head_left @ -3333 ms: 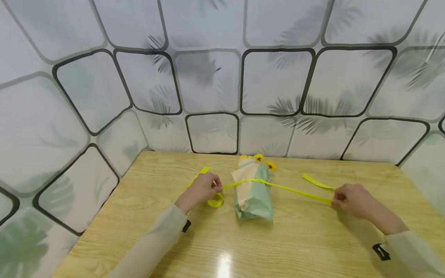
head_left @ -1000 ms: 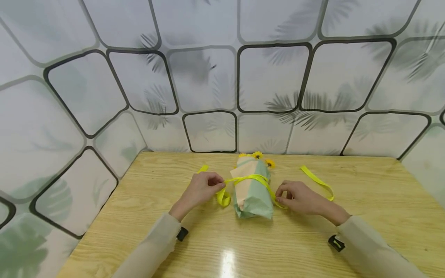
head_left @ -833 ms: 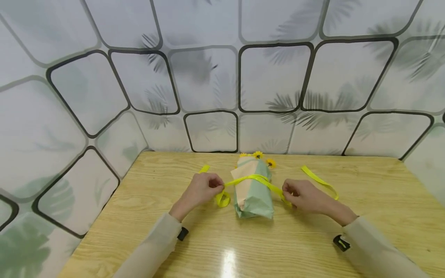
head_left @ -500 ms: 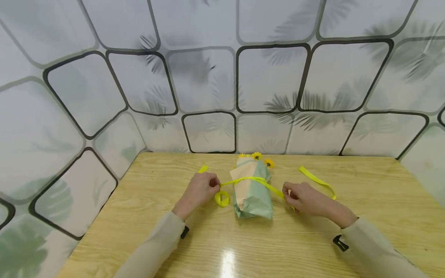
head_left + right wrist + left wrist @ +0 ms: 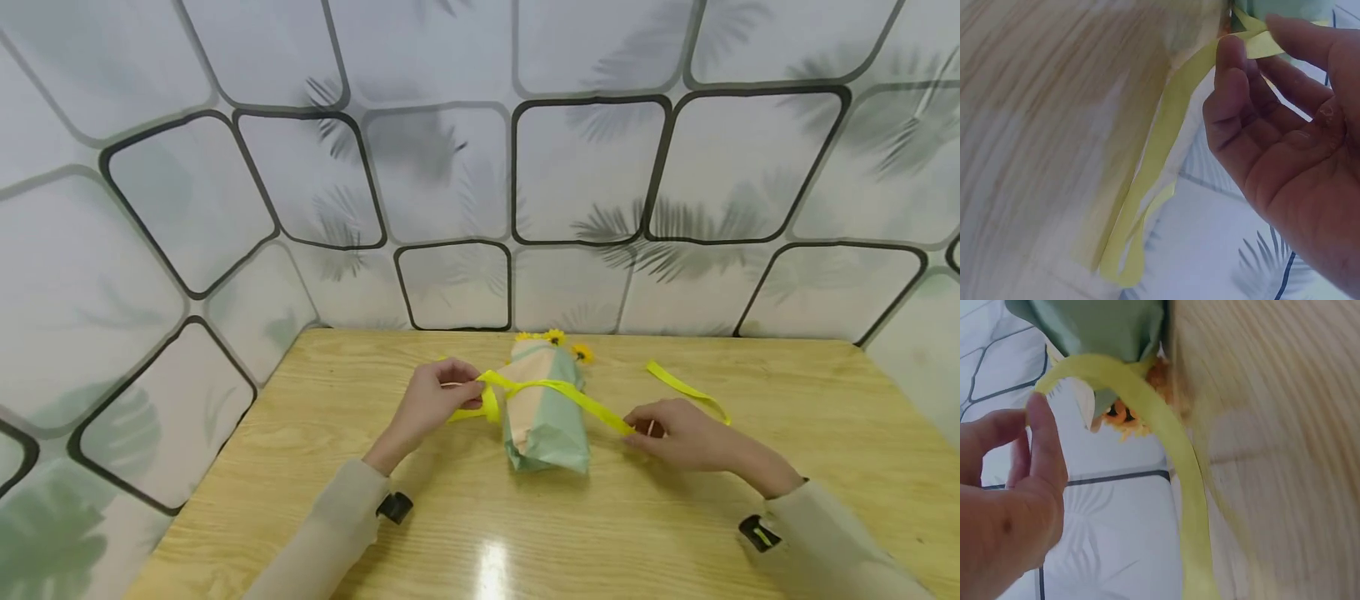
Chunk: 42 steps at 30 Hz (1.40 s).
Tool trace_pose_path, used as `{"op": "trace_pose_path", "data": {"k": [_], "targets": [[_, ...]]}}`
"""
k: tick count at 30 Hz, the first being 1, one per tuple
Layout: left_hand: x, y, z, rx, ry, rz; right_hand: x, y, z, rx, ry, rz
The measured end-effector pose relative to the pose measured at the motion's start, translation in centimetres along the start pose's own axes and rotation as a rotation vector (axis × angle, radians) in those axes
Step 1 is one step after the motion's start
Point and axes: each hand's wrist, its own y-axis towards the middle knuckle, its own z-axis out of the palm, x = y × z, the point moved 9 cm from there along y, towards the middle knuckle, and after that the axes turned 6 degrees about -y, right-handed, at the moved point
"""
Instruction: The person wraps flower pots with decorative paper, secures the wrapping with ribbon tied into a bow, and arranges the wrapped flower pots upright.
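Note:
A small bouquet [image 5: 551, 433] in pale green and cream paper lies on the table, with yellow flowers [image 5: 555, 337] at its far end. Round its middle runs a yellow ribbon [image 5: 592, 406], crossed over itself near the left side of the paper. Left of the bouquet, my left hand [image 5: 438, 400] pinches one length of ribbon between thumb and fingertip; the left wrist view shows the ribbon [image 5: 1175, 444] arching away from that pinch. My right hand [image 5: 686, 435], to the right, pinches the other length, whose tail [image 5: 1166, 134] hangs down in the right wrist view.
The wooden table [image 5: 420, 533] ends at a patterned wall covering [image 5: 585, 175] close behind the flowers. A loose ribbon end [image 5: 682, 385] lies on the table behind the right hand. A dark wrist strap [image 5: 760, 533] sits at the right sleeve.
The right hand came in from far right to the bouquet, then drew slightly right again with the ribbon. The left hand has lifted its ribbon length, and the ribbon now crosses on the bouquet.

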Motion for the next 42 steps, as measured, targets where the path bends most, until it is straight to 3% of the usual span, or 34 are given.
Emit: {"op": "trace_pose_path", "data": {"k": [5, 9, 12, 18, 22, 33, 42], "targets": [[-0.6, 0.1, 1.0, 0.049, -0.254, -0.029, -0.5, -1.0, -0.8, -0.022, -0.015, -0.029], [-1.4, 0.3, 1.8, 0.105, -0.347, 0.021, -1.1, -1.9, -1.3, -0.002, 0.011, -0.010], [-2.0, 0.3, 2.6, 0.157, -0.353, 0.053, -1.5, -2.5, -1.5, 0.021, 0.030, 0.019], [-2.1, 0.4, 3.6, 0.223, -0.306, 0.090, -2.9, -3.6, -1.7, 0.009, 0.032, 0.028], [-2.2, 0.4, 3.6, 0.222, -0.253, 0.129, -4.1, -4.2, -1.9, -0.005, -0.003, 0.041], [-2.8, 0.8, 3.4, 0.063, 0.022, 0.255, -5.2, -5.2, -2.7, -0.019, -0.012, 0.094], [-3.2, 0.7, 2.9, -0.002, 0.107, 0.312, -7.7, -6.9, -4.7, -0.192, -0.264, 0.219]]}}
